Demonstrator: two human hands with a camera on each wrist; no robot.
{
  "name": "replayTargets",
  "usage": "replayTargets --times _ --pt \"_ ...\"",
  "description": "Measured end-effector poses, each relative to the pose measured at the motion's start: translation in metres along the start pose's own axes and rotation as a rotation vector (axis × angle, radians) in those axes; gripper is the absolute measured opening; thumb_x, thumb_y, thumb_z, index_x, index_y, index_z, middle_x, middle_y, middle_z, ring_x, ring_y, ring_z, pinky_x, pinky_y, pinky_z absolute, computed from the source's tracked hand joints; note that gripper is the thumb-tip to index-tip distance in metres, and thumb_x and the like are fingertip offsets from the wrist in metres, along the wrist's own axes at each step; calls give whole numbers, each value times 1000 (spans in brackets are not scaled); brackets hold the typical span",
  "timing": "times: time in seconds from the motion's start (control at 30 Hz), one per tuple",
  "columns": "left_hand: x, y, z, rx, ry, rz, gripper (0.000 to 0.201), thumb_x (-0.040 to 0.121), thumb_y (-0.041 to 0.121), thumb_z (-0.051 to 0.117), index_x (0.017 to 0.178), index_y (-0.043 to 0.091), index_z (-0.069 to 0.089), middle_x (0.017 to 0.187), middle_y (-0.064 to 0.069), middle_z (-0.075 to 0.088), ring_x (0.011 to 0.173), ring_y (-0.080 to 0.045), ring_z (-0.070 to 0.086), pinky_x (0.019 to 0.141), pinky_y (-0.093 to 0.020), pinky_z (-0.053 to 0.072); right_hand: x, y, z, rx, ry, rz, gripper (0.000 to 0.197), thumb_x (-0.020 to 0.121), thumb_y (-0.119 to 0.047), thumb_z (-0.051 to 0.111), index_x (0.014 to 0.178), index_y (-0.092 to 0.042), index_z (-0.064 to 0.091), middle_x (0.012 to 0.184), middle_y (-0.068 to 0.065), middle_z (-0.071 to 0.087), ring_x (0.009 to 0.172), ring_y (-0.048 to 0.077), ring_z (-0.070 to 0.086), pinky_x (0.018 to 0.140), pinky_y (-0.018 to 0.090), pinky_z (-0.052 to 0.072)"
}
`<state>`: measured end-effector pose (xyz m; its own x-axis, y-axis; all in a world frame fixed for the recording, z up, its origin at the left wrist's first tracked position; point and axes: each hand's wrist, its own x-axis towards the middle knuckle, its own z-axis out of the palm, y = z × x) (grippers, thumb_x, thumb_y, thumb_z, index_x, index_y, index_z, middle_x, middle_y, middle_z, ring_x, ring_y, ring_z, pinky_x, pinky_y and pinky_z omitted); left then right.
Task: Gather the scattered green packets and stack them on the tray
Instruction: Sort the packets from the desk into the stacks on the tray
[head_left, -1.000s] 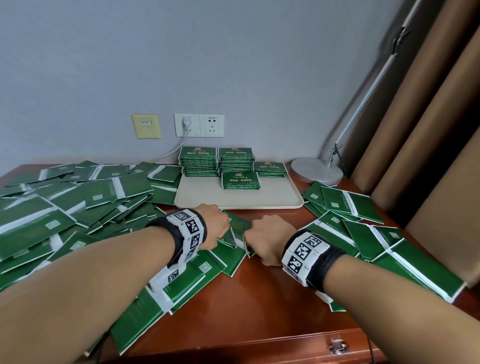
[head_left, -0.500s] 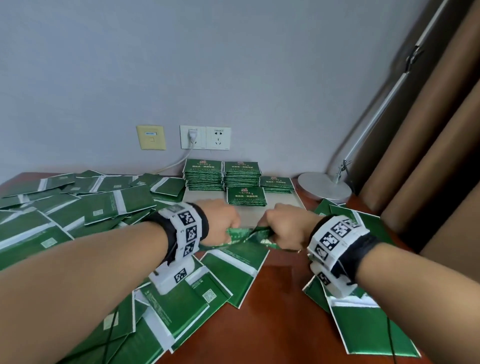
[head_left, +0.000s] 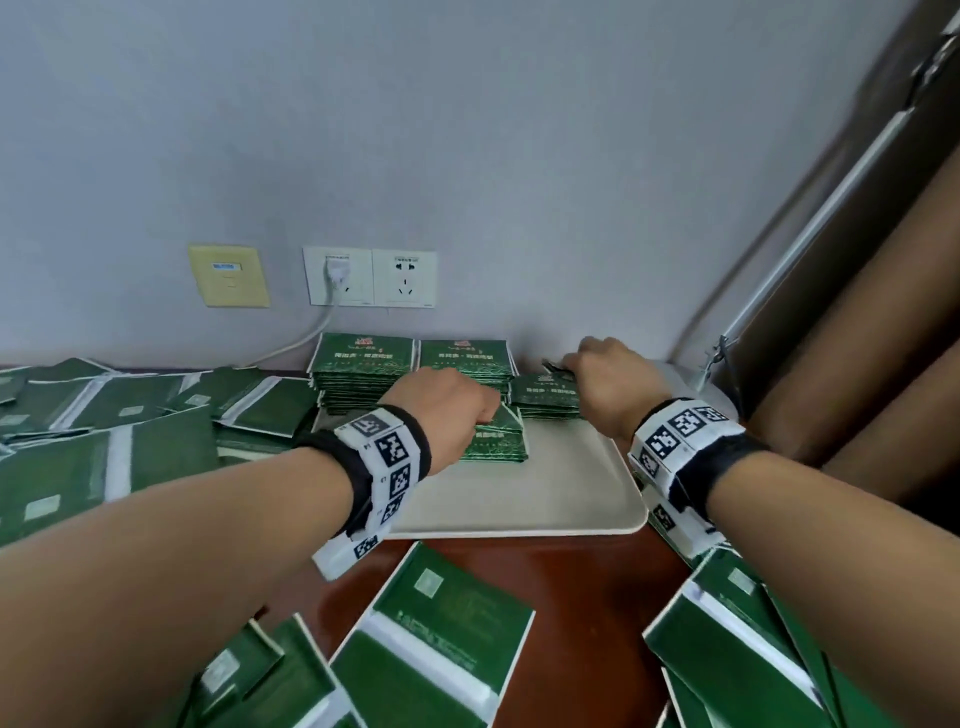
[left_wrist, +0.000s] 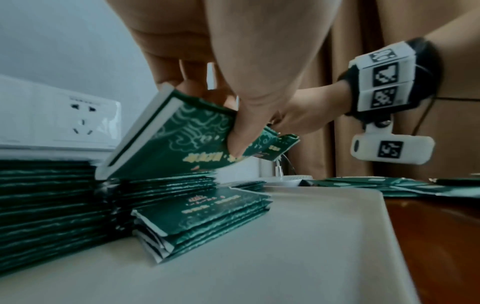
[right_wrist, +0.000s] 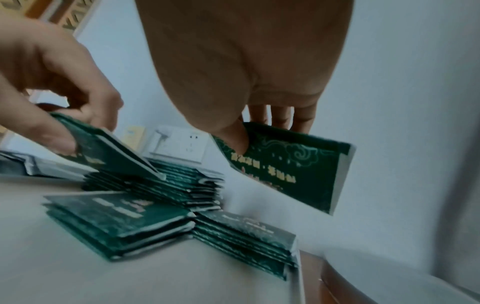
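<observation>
My left hand (head_left: 457, 410) pinches a green packet (left_wrist: 179, 139) tilted above the low front stack (head_left: 496, 441) on the cream tray (head_left: 519, 499). My right hand (head_left: 602, 379) pinches another green packet (right_wrist: 291, 166) and holds it over the short right stack (head_left: 545, 397) at the tray's back. Two tall stacks (head_left: 363, 374) stand along the tray's far edge by the wall. Scattered green packets (head_left: 104, 452) cover the table to the left, more packets (head_left: 441, 639) lie in front, and others (head_left: 737, 639) lie at the right.
The brown wooden table (head_left: 587, 582) shows bare between tray and near packets. A white lamp base (head_left: 691, 384) and its slanted pole (head_left: 810, 223) stand right of the tray. Wall sockets (head_left: 371, 278) with a plugged cable sit behind. Brown curtains (head_left: 883, 338) hang at the right.
Both hands have lifted packets off the table and carried them forward over the tray. The left now hovers at the front stack, the right at the short right stack.
</observation>
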<state>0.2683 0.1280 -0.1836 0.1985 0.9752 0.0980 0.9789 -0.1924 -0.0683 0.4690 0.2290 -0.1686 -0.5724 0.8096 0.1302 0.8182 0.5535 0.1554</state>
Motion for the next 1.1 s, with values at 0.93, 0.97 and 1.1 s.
replayTargets --times 0.93,0.97,1.1 --pt "61 14 21 251 -366 131 64 96 25 52 148 53 26 128 -3 57 101 -28 62 63 -30 44 61 1 51 38 -344 -67 50 87 -21 54 136 -14 50 135 8 56 127 31 51 101 46 47" --pt "59 15 20 249 -357 127 66 96 26 52 149 53 24 124 -3 58 97 -27 62 58 -28 41 58 2 48 48 -343 -61 57 88 -22 55 143 -14 45 143 9 51 132 31 48 105 46 45" --pt "42 20 8 256 -295 117 70 95 35 57 152 50 19 119 -2 60 99 -26 63 63 -29 43 31 2 31 88 -303 -53 64 87 -23 55 149 -13 40 147 10 50 134 30 48 107 44 44"
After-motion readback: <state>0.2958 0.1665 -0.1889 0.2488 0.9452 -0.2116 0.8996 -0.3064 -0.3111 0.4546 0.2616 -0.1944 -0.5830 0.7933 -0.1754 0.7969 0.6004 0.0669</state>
